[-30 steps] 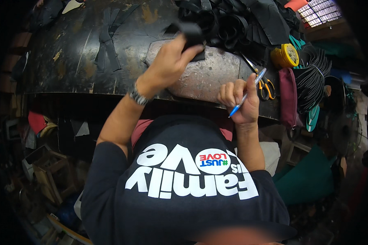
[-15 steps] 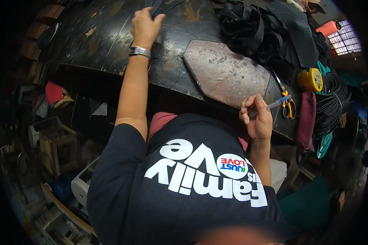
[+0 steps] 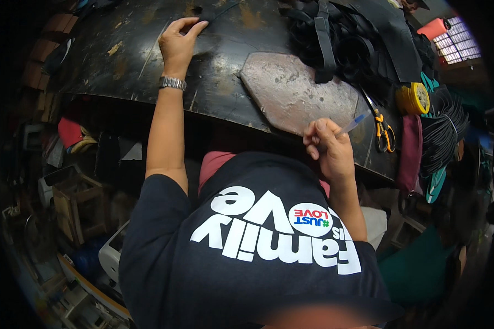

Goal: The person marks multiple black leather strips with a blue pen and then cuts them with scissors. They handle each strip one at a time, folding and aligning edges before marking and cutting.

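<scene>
My left hand (image 3: 178, 46), with a metal watch at the wrist, is over the far left of the dark worn table (image 3: 126, 68). Its thumb and forefinger are closed together. A thin dark line (image 3: 225, 11) runs away from the fingertips; whether they hold it I cannot make out. Beside the near edge of a brownish many-sided slab (image 3: 293, 90), my right hand (image 3: 330, 148) is closed around a clear pen with a blue end (image 3: 354, 124). A flat black strip (image 3: 325, 44) hangs over the left of the black strip pile (image 3: 357, 52) and reaches the slab.
Orange-handled scissors (image 3: 385, 134) lie right of the slab. Beyond them are a yellow tub (image 3: 413, 98), a maroon pouch (image 3: 410, 156) and a bundle of black cords (image 3: 447, 129). A wooden stool frame (image 3: 79, 208) stands at lower left.
My left hand has moved slightly left and nearer; the dark strips by its fingers are gone. One black strip now shows across the pile and slab. My right hand has shifted left with the pen.
</scene>
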